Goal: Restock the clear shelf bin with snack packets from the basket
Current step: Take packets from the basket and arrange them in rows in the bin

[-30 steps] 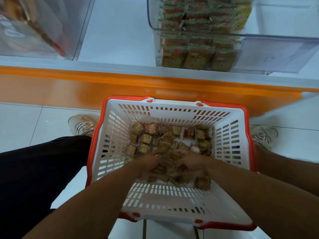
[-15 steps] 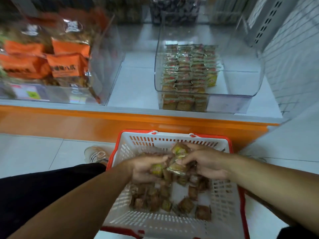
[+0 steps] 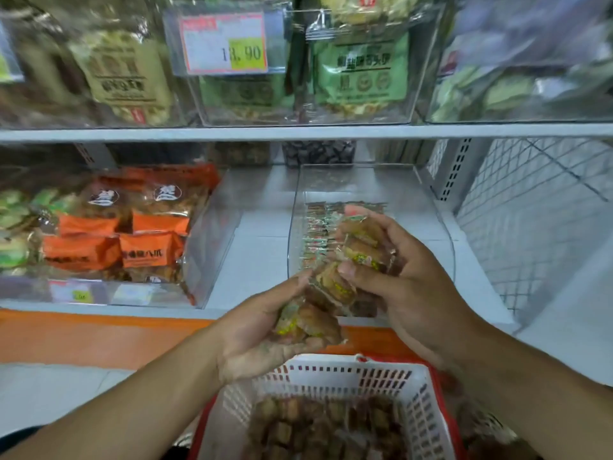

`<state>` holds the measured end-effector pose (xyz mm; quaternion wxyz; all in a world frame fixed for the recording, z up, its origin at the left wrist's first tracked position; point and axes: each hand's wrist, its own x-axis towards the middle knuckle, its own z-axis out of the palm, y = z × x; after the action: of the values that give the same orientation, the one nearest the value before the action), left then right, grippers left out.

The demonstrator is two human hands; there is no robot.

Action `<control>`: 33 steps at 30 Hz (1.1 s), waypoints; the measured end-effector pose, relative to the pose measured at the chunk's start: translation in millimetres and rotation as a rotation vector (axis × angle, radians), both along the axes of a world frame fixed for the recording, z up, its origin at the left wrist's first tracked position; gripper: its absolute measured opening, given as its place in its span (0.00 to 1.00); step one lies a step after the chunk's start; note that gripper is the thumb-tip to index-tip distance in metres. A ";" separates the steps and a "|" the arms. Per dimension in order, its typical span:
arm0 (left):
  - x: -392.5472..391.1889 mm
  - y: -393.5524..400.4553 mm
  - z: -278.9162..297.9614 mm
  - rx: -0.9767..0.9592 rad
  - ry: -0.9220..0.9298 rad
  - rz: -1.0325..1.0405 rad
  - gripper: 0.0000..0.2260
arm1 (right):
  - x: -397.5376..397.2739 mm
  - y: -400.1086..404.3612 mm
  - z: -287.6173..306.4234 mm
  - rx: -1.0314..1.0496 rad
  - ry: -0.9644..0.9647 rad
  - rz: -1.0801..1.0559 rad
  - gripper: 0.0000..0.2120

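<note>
Both hands have risen from the white slotted plastic basket [image 3: 391, 380] with small brown snack packets [image 3: 335, 287]; left hand [image 3: 255, 330] and right hand [image 3: 408, 280] each clutch some; lower them gently into the clear plastic shelf bin [image 3: 431, 207]

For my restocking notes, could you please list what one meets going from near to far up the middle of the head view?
Basket → left hand with snack packets → clear shelf bin → price tag.

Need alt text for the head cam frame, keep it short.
Two hands, left hand and right hand, hold a bunch of small snack packets above a white basket with more packets, just in front of a clear shelf bin partly filled with rows of packets. Neighbouring bins hold orange bags.
</note>
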<state>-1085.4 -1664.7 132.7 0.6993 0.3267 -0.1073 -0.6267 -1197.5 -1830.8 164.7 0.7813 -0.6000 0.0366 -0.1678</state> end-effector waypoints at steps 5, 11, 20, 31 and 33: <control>-10.6 -13.8 3.9 0.092 -0.190 0.244 0.32 | 13.5 -0.1 -7.7 -0.196 0.008 -0.087 0.26; -11.2 -23.5 4.1 0.154 -0.288 0.440 0.19 | 23.7 -0.2 -21.1 -0.349 0.050 -0.171 0.19; -1.9 -19.9 1.3 0.112 -0.262 0.526 0.09 | 31.6 -30.7 -11.1 -0.236 0.138 -0.217 0.20; -2.8 -11.1 1.5 0.167 -0.362 0.339 0.13 | 23.2 -45.2 -1.8 -0.190 0.391 0.181 0.27; -6.0 -11.4 0.8 0.178 -0.365 0.328 0.15 | 20.8 -43.9 -1.9 -0.246 0.393 0.182 0.25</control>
<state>-1091.4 -1676.2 133.5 0.7291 0.5075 -0.1219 -0.4428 -1176.7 -1874.7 162.8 0.6924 -0.7124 0.1128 0.0197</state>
